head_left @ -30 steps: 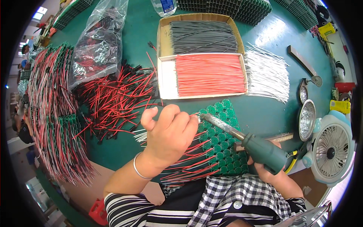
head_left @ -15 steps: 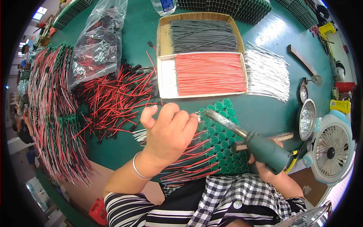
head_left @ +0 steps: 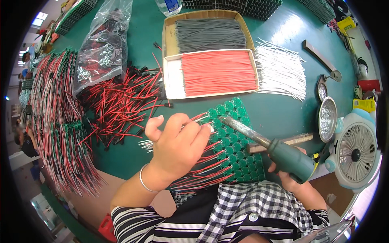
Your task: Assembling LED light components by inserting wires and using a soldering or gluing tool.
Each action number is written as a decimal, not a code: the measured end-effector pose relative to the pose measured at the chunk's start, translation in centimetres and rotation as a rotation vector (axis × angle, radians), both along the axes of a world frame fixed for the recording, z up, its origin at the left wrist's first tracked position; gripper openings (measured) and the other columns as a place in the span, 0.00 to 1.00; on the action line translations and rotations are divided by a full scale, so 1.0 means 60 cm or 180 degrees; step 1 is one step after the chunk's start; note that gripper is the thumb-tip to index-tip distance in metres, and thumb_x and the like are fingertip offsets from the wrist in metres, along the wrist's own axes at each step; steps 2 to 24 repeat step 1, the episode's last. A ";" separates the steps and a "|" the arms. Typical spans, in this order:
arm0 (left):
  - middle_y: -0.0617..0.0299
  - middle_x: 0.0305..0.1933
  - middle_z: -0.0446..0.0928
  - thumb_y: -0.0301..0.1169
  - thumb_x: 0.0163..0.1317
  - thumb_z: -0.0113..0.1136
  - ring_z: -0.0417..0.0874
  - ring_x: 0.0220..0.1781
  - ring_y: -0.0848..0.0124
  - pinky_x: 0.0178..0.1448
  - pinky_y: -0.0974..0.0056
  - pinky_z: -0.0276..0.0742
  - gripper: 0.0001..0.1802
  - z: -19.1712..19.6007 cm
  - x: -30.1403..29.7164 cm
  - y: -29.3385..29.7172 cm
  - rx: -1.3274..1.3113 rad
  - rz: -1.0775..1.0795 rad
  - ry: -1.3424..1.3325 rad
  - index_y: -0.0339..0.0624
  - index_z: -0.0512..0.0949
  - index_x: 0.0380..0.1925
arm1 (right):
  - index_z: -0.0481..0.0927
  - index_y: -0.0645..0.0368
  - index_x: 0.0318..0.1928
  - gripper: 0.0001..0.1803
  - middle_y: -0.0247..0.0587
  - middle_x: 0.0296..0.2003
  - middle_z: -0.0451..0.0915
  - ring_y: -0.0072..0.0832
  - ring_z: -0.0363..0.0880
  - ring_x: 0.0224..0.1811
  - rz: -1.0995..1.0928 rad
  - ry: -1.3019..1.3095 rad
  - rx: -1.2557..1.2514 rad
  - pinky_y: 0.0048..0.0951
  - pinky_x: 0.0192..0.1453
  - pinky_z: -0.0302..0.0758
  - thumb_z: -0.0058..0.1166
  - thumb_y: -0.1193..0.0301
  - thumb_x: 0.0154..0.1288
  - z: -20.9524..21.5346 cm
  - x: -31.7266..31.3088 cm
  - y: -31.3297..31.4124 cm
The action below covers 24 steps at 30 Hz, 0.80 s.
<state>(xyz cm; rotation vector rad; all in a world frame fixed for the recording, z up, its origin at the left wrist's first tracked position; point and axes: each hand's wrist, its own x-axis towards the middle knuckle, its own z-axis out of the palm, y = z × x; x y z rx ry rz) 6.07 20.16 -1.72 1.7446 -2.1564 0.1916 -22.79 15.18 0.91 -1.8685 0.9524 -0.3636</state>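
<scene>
The left hand (head_left: pixel 178 148) is closed in a pinch on a thin red wire (head_left: pixel 198 118), holding its end down on the block of small green circuit boards (head_left: pixel 231 141) in front of the person. The right hand (head_left: pixel 293 178) is wrapped tight round the green handle of a soldering iron (head_left: pixel 267 148), whose tip sits on the boards just beside the pinched wire — so this looks like the soldering of one lead. The next move would call for a steady tip and a still wire until the joint sets.

Further back on the green table (head_left: pixel 279 113), a cardboard tray (head_left: pixel 172 75) holds red wires, a second (head_left: pixel 202 16) grey ones. To the left lies a clear plastic bag (head_left: pixel 105 44) of parts; a bottle with a blue label (head_left: pixel 168 6) stands at the far edge, a yellow package (head_left: pixel 364 104) at the right by the fan (head_left: pixel 356 152).
</scene>
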 end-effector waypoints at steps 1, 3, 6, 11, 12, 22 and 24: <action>0.76 0.27 0.74 0.29 0.49 0.63 0.74 0.41 0.72 0.59 0.50 0.48 0.08 0.001 -0.002 0.005 0.0048 -0.0039 0.0000 0.56 0.84 0.31 | 0.78 0.61 0.48 0.34 0.31 0.20 0.81 0.26 0.79 0.23 -0.0006 0.0017 0.0020 0.31 0.40 0.72 0.43 0.40 0.66 0.001 -0.002 0.003; 0.76 0.27 0.74 0.29 0.49 0.63 0.74 0.41 0.72 0.59 0.50 0.48 0.08 0.001 -0.002 0.005 0.0048 -0.0039 0.0000 0.56 0.84 0.31 | 0.78 0.61 0.48 0.34 0.31 0.20 0.81 0.26 0.79 0.23 -0.0006 0.0017 0.0020 0.31 0.40 0.72 0.43 0.40 0.66 0.001 -0.002 0.003; 0.76 0.27 0.74 0.29 0.49 0.63 0.74 0.41 0.72 0.59 0.50 0.48 0.08 0.001 -0.002 0.005 0.0048 -0.0039 0.0000 0.56 0.84 0.31 | 0.78 0.61 0.48 0.34 0.31 0.20 0.81 0.26 0.79 0.23 -0.0006 0.0017 0.0020 0.31 0.40 0.72 0.43 0.40 0.66 0.001 -0.002 0.003; 0.76 0.27 0.74 0.29 0.49 0.63 0.74 0.41 0.72 0.59 0.50 0.48 0.08 0.001 -0.002 0.005 0.0048 -0.0039 0.0000 0.56 0.84 0.31 | 0.78 0.61 0.48 0.34 0.31 0.20 0.81 0.26 0.79 0.23 -0.0006 0.0017 0.0020 0.31 0.40 0.72 0.43 0.40 0.66 0.001 -0.002 0.003; 0.76 0.27 0.74 0.29 0.49 0.63 0.74 0.41 0.72 0.59 0.50 0.48 0.08 0.001 -0.002 0.005 0.0048 -0.0039 0.0000 0.56 0.84 0.31 | 0.78 0.61 0.48 0.34 0.31 0.20 0.81 0.26 0.79 0.23 -0.0006 0.0017 0.0020 0.31 0.40 0.72 0.43 0.40 0.66 0.001 -0.002 0.003; 0.76 0.27 0.74 0.29 0.49 0.63 0.74 0.41 0.72 0.59 0.50 0.48 0.08 0.001 -0.002 0.005 0.0048 -0.0039 0.0000 0.56 0.84 0.31 | 0.78 0.61 0.48 0.34 0.31 0.20 0.81 0.26 0.79 0.23 -0.0006 0.0017 0.0020 0.31 0.40 0.72 0.43 0.40 0.66 0.001 -0.002 0.003; 0.76 0.27 0.74 0.29 0.49 0.63 0.74 0.41 0.72 0.59 0.50 0.48 0.08 0.001 -0.002 0.005 0.0048 -0.0039 0.0000 0.56 0.84 0.31 | 0.78 0.61 0.48 0.34 0.31 0.20 0.81 0.26 0.79 0.23 -0.0006 0.0017 0.0020 0.31 0.40 0.72 0.43 0.40 0.66 0.001 -0.002 0.003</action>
